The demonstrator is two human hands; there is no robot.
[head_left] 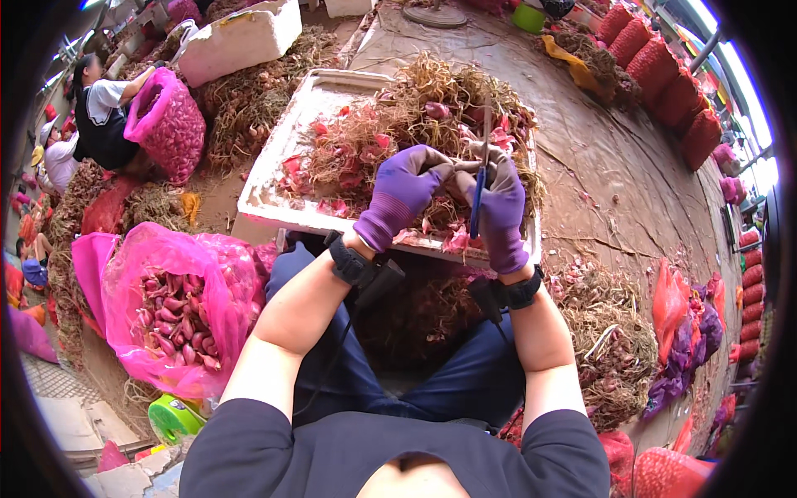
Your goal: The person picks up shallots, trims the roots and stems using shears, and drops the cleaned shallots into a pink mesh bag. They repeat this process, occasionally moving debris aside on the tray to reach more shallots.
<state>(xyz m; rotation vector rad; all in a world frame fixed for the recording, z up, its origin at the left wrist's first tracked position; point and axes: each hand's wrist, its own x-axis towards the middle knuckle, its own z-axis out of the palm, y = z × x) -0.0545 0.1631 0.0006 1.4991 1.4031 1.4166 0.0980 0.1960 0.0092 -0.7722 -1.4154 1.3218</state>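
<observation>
My right hand (501, 203), in a purple glove with a grey palm, is closed round blue-handled scissors (476, 203). They are seen edge-on, with the thin blade pointing away from me. My left hand (408, 189), gloved alike, is closed with its fingertips pinched close to the right hand's. Whatever lies in that pinch is too hidden to name. Both hands are over the near part of a white foam tray (278, 166). In it lies a heap of dried shallots (440, 108) with tangled roots and stalks, and loose pink skins are scattered about.
At my left stands an open pink mesh bag (120, 332) of shallots, with a green plastic object (174, 417) below it. More dried bunches (610, 349) lie at my right. A white foam box (241, 41) and a person with a filled pink bag (178, 124) are farther left.
</observation>
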